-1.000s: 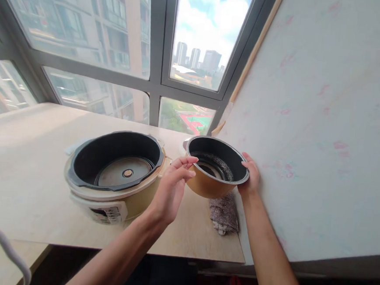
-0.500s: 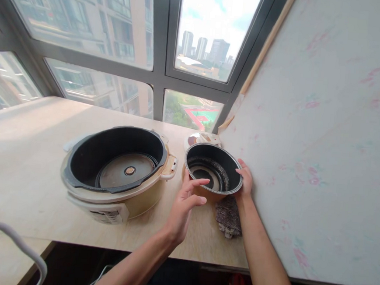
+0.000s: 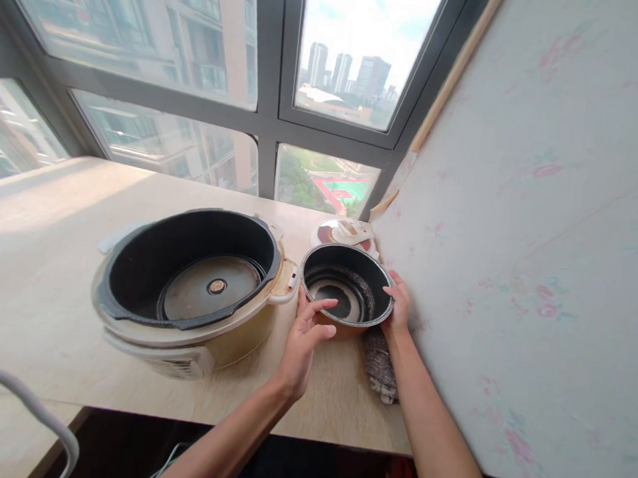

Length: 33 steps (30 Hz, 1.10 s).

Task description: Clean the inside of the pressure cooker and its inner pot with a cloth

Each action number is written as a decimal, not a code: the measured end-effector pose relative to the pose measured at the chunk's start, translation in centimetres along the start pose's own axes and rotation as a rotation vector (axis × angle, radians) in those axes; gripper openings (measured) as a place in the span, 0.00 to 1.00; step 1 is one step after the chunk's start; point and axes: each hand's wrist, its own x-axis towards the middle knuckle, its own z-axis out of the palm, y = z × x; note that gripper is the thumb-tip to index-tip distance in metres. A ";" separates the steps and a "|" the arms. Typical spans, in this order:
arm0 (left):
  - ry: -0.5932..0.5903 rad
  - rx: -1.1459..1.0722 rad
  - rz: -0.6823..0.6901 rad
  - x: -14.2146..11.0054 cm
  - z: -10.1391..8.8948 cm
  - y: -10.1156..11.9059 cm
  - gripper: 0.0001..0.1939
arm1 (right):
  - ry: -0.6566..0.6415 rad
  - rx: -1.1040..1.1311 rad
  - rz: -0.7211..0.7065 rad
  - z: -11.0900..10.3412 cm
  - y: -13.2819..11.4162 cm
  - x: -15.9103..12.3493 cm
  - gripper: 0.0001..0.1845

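A black-lined inner pot (image 3: 368, 281) with a worn, stained inside is tilted toward me. My right hand (image 3: 399, 308) grips its right side, thumb at the rim and fingers around the outer wall. On the left, my left hand (image 3: 304, 341) has fingers against the outer wall, while its index finger and thumb stretch out near the front rim. Close by on the left stands the cream pressure cooker body (image 3: 238, 343), without its lid, showing a round heating plate (image 3: 198, 296) inside.
Behind the pot lies a white and brown lid (image 3: 347, 232). A grey-brown cloth (image 3: 380, 365) rests on the tabletop (image 3: 306, 407) below it. The patterned wall (image 3: 536, 285) bounds the right side, windows (image 3: 188, 140) the back. A grey cord (image 3: 24, 396) curves at lower left.
The inner pot and both hands have shifted slightly left, nearer the cooker body. More of the lid shows behind the pot. The view has also moved a little.
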 end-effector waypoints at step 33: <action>-0.159 0.195 -0.424 -4.7 1.0 -8.8 0.41 | 0.105 -1.216 -0.142 -8.0 0.8 -16.6 0.48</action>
